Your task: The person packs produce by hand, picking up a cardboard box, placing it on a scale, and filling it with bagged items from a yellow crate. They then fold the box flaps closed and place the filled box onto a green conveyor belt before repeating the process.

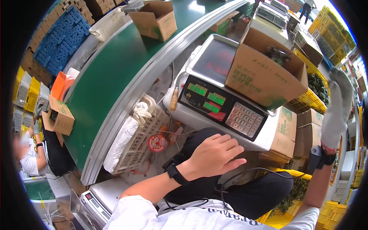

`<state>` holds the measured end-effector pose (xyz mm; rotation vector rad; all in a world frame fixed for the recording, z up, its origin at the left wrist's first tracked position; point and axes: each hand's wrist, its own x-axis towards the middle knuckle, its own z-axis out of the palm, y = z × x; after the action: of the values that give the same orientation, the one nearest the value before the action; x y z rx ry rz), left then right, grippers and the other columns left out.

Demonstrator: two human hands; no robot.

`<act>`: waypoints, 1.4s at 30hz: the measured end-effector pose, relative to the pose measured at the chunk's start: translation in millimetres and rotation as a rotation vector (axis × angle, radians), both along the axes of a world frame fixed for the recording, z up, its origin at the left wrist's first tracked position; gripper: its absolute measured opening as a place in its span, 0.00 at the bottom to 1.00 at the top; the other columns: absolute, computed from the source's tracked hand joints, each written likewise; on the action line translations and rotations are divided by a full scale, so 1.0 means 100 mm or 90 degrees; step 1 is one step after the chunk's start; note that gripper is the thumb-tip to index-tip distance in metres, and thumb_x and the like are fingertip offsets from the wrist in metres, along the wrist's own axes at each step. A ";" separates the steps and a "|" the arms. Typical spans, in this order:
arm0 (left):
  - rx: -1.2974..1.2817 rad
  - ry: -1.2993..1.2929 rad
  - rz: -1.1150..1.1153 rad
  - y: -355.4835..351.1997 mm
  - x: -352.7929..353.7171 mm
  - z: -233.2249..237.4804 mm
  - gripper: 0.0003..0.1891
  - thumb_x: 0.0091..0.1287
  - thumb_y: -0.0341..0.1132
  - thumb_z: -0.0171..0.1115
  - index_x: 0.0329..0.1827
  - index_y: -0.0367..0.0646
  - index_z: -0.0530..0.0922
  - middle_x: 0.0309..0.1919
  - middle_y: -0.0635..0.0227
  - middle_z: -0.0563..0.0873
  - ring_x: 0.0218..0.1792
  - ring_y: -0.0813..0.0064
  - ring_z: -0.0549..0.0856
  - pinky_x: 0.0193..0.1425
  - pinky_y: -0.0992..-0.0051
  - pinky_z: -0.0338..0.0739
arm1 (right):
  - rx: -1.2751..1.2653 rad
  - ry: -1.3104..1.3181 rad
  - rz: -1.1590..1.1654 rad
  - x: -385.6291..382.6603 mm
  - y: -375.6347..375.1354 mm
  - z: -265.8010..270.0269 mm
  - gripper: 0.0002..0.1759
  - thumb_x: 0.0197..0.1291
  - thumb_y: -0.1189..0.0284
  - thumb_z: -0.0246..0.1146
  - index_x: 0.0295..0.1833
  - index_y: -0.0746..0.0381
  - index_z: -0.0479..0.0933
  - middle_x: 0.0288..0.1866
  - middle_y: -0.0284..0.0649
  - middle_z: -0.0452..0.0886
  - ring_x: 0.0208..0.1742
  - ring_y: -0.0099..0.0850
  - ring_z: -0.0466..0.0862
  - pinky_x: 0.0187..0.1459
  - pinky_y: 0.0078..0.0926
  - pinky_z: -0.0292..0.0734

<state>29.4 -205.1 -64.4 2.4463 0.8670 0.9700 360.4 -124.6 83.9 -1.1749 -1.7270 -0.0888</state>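
My left hand (215, 157) is bare and hovers over my lap, just in front of the scale's keypad. Its fingers lie loosely bent side by side, the thumb stands apart, and nothing shows in it. A white knit glove covers my right hand (337, 101), raised at the far right with fingers stretched upward, beside a yellow crate (301, 102) of dark green, leafy-looking goods. The digital scale (226, 107) has lit green displays. On its pan, an open cardboard box (264, 76) with green print holds something dark that I cannot make out.
A green conveyor belt (111, 88) curves along the left, carrying an open carton (157, 23) at the back. Another person (36, 153) works beside a carton (61, 117) at far left. A white basket (134, 142) and flattened cartons (283, 132) flank the scale.
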 end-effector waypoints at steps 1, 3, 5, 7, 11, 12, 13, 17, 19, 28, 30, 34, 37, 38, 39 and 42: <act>-0.003 -0.004 -0.012 0.00 0.01 0.00 0.13 0.68 0.45 0.70 0.45 0.47 0.84 0.37 0.71 0.85 0.40 0.69 0.85 0.46 0.69 0.78 | -0.009 -0.001 0.001 0.08 -0.09 -0.03 0.23 0.73 0.65 0.62 0.70 0.61 0.74 0.65 0.41 0.80 0.67 0.32 0.79 0.71 0.30 0.71; -0.004 -0.023 -0.043 -0.01 0.01 -0.02 0.12 0.68 0.45 0.71 0.44 0.46 0.84 0.37 0.71 0.85 0.40 0.70 0.85 0.46 0.70 0.78 | -0.010 0.060 0.039 0.15 -0.26 -0.08 0.23 0.76 0.64 0.59 0.70 0.62 0.73 0.66 0.41 0.80 0.68 0.33 0.78 0.73 0.32 0.68; 0.004 -0.078 -0.091 -0.01 -0.03 -0.02 0.10 0.66 0.41 0.72 0.42 0.46 0.84 0.36 0.73 0.86 0.40 0.71 0.87 0.46 0.70 0.79 | -0.028 0.083 0.027 0.13 -0.45 -0.18 0.22 0.76 0.64 0.58 0.70 0.62 0.73 0.66 0.41 0.80 0.68 0.34 0.78 0.74 0.33 0.67; 0.002 -0.092 -0.082 -0.01 -0.18 0.05 0.09 0.65 0.40 0.73 0.41 0.46 0.85 0.35 0.73 0.87 0.39 0.70 0.87 0.45 0.70 0.80 | -0.051 0.108 0.010 0.13 -0.57 -0.29 0.22 0.77 0.64 0.57 0.70 0.62 0.73 0.66 0.41 0.79 0.69 0.34 0.78 0.75 0.33 0.66; 0.030 -0.111 0.012 0.09 -0.68 0.27 0.08 0.63 0.36 0.75 0.41 0.45 0.88 0.33 0.69 0.89 0.34 0.67 0.87 0.39 0.69 0.81 | -0.134 0.104 -0.097 0.14 -0.73 -0.44 0.20 0.79 0.67 0.54 0.70 0.61 0.72 0.66 0.39 0.79 0.67 0.29 0.76 0.73 0.32 0.66; 0.030 -0.105 0.048 0.15 -0.83 0.36 0.06 0.65 0.35 0.74 0.40 0.45 0.88 0.33 0.67 0.89 0.34 0.67 0.87 0.39 0.69 0.81 | -0.132 0.110 -0.099 0.11 -0.74 -0.47 0.20 0.79 0.67 0.54 0.70 0.61 0.72 0.66 0.39 0.79 0.67 0.29 0.76 0.73 0.32 0.66; 0.003 -0.131 0.095 0.21 -0.94 0.43 0.06 0.64 0.35 0.74 0.39 0.46 0.87 0.33 0.67 0.88 0.34 0.66 0.87 0.40 0.68 0.81 | -0.140 0.118 -0.098 0.09 -0.72 -0.50 0.19 0.79 0.67 0.54 0.70 0.61 0.72 0.65 0.38 0.79 0.67 0.29 0.76 0.73 0.31 0.66; -0.113 -0.294 0.213 0.54 -1.27 0.70 0.11 0.75 0.38 0.65 0.40 0.38 0.85 0.34 0.68 0.89 0.35 0.80 0.87 0.44 0.78 0.79 | -0.152 0.149 -0.095 -0.01 -0.65 -0.59 0.18 0.79 0.70 0.53 0.70 0.61 0.73 0.63 0.38 0.79 0.64 0.28 0.77 0.72 0.31 0.67; -0.145 -0.384 0.181 0.82 -1.27 0.81 0.12 0.76 0.39 0.64 0.44 0.38 0.85 0.37 0.69 0.89 0.38 0.83 0.86 0.44 0.81 0.79 | -0.162 0.180 -0.059 -0.08 -0.58 -0.64 0.18 0.78 0.72 0.53 0.70 0.61 0.73 0.64 0.38 0.78 0.66 0.28 0.77 0.73 0.31 0.67; -0.184 -0.282 0.122 1.61 -0.86 0.84 0.18 0.74 0.48 0.66 0.53 0.42 0.85 0.40 0.69 0.88 0.43 0.81 0.85 0.47 0.76 0.81 | -0.219 0.222 -0.005 -0.20 -0.36 -0.61 0.25 0.74 0.68 0.58 0.73 0.62 0.68 0.71 0.42 0.74 0.73 0.33 0.73 0.76 0.34 0.63; -0.132 -0.265 0.105 1.70 -0.72 0.81 0.22 0.73 0.52 0.66 0.58 0.44 0.83 0.46 0.66 0.87 0.46 0.76 0.86 0.49 0.72 0.83 | -0.175 0.176 0.010 -0.28 -0.28 -0.57 0.31 0.69 0.71 0.60 0.77 0.61 0.66 0.73 0.43 0.71 0.72 0.34 0.72 0.72 0.36 0.69; -0.088 -0.202 0.100 1.87 -0.53 0.75 0.31 0.74 0.60 0.62 0.73 0.52 0.74 0.63 0.56 0.77 0.53 0.66 0.85 0.54 0.66 0.84 | -0.254 0.227 0.088 -0.41 0.06 -0.61 0.43 0.67 0.66 0.63 0.84 0.55 0.54 0.78 0.53 0.65 0.70 0.37 0.77 0.68 0.34 0.75; -0.107 -0.218 0.069 2.01 -0.36 0.73 0.33 0.74 0.62 0.60 0.76 0.56 0.71 0.70 0.52 0.71 0.67 0.58 0.77 0.68 0.60 0.76 | -0.314 0.277 0.181 -0.58 0.34 -0.69 0.44 0.66 0.66 0.68 0.83 0.54 0.54 0.78 0.54 0.65 0.69 0.37 0.77 0.64 0.34 0.79; -0.089 -0.231 0.063 2.07 -0.30 0.72 0.33 0.74 0.62 0.60 0.76 0.56 0.71 0.70 0.51 0.71 0.71 0.56 0.74 0.72 0.58 0.72 | -0.300 0.287 0.250 -0.64 0.44 -0.71 0.44 0.65 0.67 0.69 0.82 0.55 0.55 0.78 0.52 0.66 0.70 0.37 0.77 0.63 0.34 0.80; -0.082 -0.243 0.051 2.11 -0.25 0.70 0.29 0.75 0.58 0.60 0.73 0.53 0.73 0.71 0.51 0.70 0.77 0.54 0.66 0.78 0.58 0.64 | -0.328 0.273 0.223 -0.70 0.49 -0.67 0.44 0.65 0.69 0.70 0.81 0.55 0.56 0.77 0.51 0.67 0.70 0.37 0.76 0.64 0.34 0.79; -0.108 -0.296 0.056 2.27 -0.20 0.58 0.24 0.76 0.52 0.60 0.68 0.50 0.76 0.71 0.51 0.70 0.77 0.56 0.67 0.77 0.60 0.66 | -0.339 0.215 0.164 -0.68 0.58 -0.51 0.39 0.67 0.67 0.70 0.78 0.57 0.60 0.73 0.47 0.73 0.69 0.33 0.76 0.67 0.32 0.75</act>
<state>9.2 22.0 -6.1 1.9373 0.8521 1.3621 292.2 -66.2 33.3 -1.2380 -1.6217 0.7247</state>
